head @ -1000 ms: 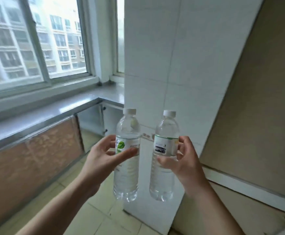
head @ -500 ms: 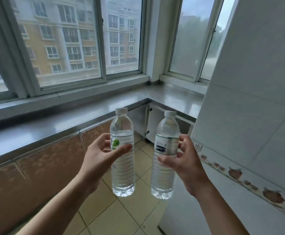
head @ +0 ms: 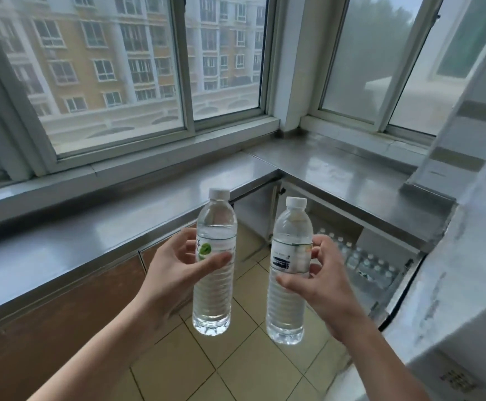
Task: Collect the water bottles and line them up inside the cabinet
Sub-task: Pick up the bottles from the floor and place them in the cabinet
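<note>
two full water bottles, upright, carried in the air near the open cabinet (head: 360, 256): left bottle (head: 213, 273) grasped by left hand (head: 175, 273), right bottle (head: 289, 273) by right hand (head: 319, 282). likely weighty, thin-walled, slick; take hold at the label band.

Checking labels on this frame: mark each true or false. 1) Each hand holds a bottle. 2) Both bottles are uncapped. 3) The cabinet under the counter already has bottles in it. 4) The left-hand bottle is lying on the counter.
1) True: the left hand grips the green-label bottle, the right hand grips the second bottle.
2) False: both carry white caps.
3) True: rows of bottles show in the open cabinet under the counter.
4) False: it is held upright in the air.
</note>
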